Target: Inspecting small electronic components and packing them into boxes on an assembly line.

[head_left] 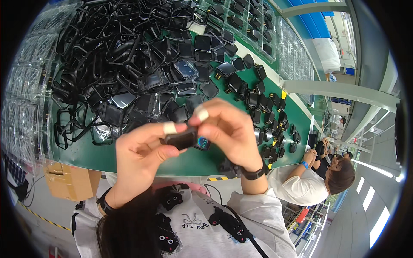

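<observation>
My left hand [140,150], white tape round a fingertip, pinches a small black rectangular watch case [180,139] over the near part of the green table. My right hand [230,133], also with a taped finger, is closed on the case's right upper edge and slightly blurred. Just under the right thumb shows a smartwatch with a lit screen [204,143]; whether it is held or lies on the table I cannot tell. Past my hands, several dark square watch screens [185,69], some in clear film, lie beside a large heap of black frames [116,51].
Black watch modules with gold-coloured contacts [262,103] are scattered on the table's right side. Clear plastic trays [30,86] are stacked at the left, others [254,26] stand far right. A cardboard box [71,182] is below the table edge. A co-worker [314,180] sits at the right.
</observation>
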Demonstrator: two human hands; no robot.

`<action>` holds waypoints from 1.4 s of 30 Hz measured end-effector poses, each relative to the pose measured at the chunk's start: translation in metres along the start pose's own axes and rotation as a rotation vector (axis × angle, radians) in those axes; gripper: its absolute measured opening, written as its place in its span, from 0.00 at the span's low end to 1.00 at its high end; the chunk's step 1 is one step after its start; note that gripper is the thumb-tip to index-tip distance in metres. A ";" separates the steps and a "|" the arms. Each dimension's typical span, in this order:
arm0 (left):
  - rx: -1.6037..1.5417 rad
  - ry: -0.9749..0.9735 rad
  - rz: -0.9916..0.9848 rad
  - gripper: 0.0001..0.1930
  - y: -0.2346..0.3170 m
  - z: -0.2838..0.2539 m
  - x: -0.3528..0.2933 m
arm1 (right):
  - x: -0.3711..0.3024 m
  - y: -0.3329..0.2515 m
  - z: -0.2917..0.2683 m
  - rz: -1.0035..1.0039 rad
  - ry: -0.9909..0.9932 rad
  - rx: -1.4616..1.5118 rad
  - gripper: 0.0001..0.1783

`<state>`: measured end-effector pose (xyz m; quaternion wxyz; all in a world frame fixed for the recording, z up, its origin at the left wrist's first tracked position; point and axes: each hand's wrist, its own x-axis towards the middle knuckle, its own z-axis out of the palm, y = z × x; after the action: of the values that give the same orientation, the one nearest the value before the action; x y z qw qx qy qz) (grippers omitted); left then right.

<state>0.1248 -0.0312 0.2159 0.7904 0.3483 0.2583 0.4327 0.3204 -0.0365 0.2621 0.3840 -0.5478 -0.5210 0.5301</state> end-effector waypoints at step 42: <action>0.021 -0.055 -0.016 0.26 0.000 0.030 0.008 | -0.025 -0.018 -0.014 -0.393 0.087 -0.369 0.16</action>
<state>0.1503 -0.0341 0.2335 0.7969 0.3661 0.2438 0.4140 0.3338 -0.0566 0.2866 0.3952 -0.5194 -0.6879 0.3175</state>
